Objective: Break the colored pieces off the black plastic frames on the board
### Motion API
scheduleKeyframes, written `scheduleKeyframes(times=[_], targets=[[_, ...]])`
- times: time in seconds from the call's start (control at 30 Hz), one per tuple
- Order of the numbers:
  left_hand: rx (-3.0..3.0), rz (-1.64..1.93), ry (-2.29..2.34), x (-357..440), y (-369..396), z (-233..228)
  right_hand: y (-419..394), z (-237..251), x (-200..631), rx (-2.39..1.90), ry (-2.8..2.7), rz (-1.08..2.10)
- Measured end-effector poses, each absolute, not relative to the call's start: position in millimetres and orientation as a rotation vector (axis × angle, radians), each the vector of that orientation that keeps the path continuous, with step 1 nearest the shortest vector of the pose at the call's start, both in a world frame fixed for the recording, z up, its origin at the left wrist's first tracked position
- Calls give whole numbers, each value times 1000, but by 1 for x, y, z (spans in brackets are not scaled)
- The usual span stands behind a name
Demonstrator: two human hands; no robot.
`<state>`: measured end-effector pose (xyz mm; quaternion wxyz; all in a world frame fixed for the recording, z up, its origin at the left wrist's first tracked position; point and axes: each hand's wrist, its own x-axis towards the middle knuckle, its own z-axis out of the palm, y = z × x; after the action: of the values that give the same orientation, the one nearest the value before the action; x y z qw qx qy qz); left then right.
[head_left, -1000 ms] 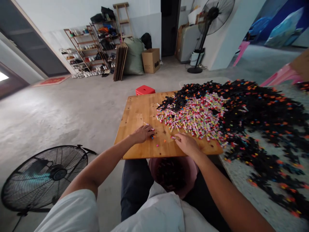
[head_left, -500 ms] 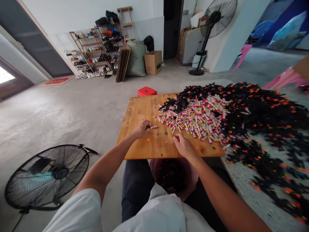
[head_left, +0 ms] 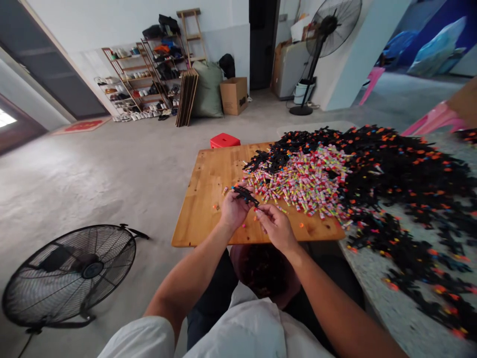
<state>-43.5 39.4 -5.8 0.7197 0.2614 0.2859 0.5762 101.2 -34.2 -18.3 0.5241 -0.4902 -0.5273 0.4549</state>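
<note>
Holding: left hand (head_left: 233,211) clamps a black plastic strip (head_left: 245,194) above the wooden board (head_left: 201,199).
Right hand (head_left: 276,227): fingers pinched together; contents too small to tell.
Risk: a slip drops pieces into the pink basin (head_left: 266,268).
Beyond: colourful capsule pile (head_left: 301,181) could scatter if nudged.

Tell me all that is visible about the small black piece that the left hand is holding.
The black piece is a thin, elongated strip, dark and matte, plastic by its look, though blur hides any detail. It lies tilted, running from upper left to lower right, raised above the wooden board. The left hand pinches it at the fingertips; the right hand is close below its lower end, touching or nearly so. It resembles the black pieces in the big pile behind.
</note>
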Motion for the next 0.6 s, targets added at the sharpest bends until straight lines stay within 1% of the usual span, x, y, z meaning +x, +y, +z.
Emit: scheduleKeyframes(times=[0.2,0.4,0.6], targets=[[524,1256,551,-42,35,-3,-38,-21,105,-1131,-1161,1185],[472,1277,503,-39,30,2,-40,-15,106,-933,-969,1377],[445,1272,508,-36,27,5,-39,-16,107,-904,-849,1503]])
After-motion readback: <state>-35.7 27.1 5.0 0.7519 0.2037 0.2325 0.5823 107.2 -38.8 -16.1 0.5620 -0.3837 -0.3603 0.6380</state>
